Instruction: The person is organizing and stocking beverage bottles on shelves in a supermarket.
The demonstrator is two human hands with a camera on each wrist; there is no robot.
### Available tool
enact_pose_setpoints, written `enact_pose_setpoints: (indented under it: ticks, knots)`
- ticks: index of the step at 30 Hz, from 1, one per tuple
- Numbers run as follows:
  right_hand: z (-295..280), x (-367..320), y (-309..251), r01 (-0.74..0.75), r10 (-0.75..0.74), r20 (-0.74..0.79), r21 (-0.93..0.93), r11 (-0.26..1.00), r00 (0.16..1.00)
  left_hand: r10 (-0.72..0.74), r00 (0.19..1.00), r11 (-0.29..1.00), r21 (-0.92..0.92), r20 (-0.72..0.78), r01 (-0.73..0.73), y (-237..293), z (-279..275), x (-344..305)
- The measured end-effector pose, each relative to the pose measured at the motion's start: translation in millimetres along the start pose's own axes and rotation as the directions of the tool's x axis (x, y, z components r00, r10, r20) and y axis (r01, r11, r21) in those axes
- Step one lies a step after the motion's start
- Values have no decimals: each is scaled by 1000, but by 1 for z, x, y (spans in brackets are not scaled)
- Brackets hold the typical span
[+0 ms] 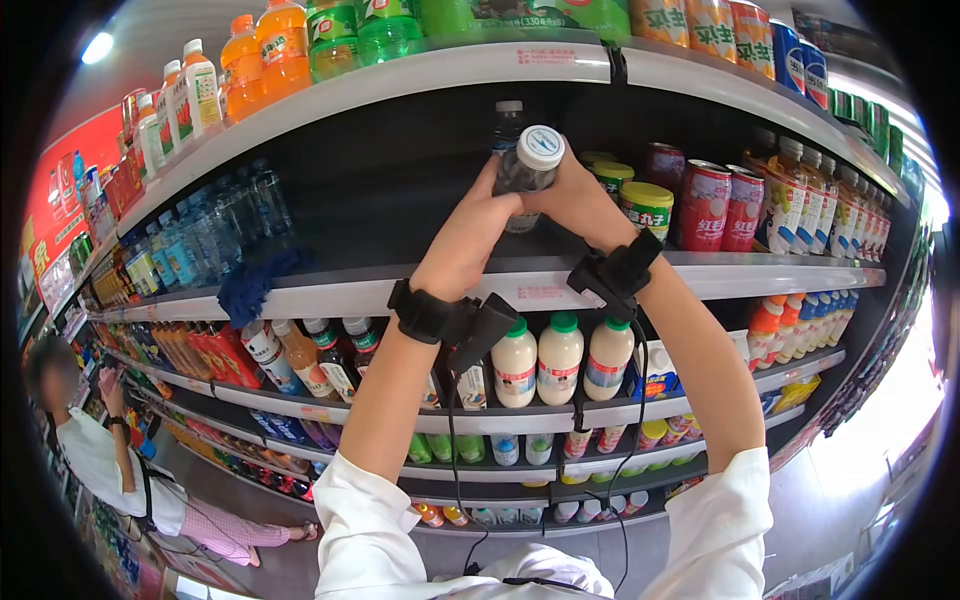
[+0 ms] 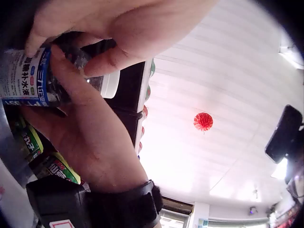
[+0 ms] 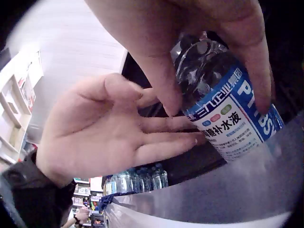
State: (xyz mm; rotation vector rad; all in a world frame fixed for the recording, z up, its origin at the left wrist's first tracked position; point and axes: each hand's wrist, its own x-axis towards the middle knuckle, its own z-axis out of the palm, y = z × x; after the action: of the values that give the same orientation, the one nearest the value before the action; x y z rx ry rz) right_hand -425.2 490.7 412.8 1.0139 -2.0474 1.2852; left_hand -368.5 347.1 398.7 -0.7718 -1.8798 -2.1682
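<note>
In the head view both hands meet at a clear plastic bottle (image 1: 541, 148) with a white cap, on a dark shelf. My right hand (image 1: 582, 202) grips its upper body, thumb on one side and fingers on the other. My left hand (image 1: 478, 228) comes in from the other side. In the right wrist view the left hand's fingers (image 3: 166, 142) lie fairly straight, tips at the label. The bottle's blue and white label (image 3: 225, 121) shows there, its base close over the shelf. Another bottle (image 1: 508, 108) with a dark cap stands just behind.
Green and yellow cans (image 1: 646, 205) and red cans (image 1: 705, 205) stand right of the hands. Water bottles (image 1: 225, 215) and a dark blue cloth (image 1: 258, 288) lie left. White milk bottles (image 1: 562, 360) fill the shelf below; drinks line the one above. A person (image 1: 110, 450) stands at far left.
</note>
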Motion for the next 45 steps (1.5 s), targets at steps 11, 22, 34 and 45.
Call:
enact_pose_setpoints:
  ticks: [11,22,34,45]
  knots:
    - [-33,-39,-52,2,26,-90,295,956,996,353,926,787,493,134,-371,-5,19,-27]
    - [-23,-159,-88,401,-400,-79,-1,916,913,882,451,220,729,135,-648,-51,39,-93]
    - [42,-358,-36,-78,34,175,251,965,984,381,890,665,594,252,-453,-169,49,-288]
    - [101,-367,-46,-302,139,330,518,800,934,12,992,952,306,-124,27,-162,93,-363]
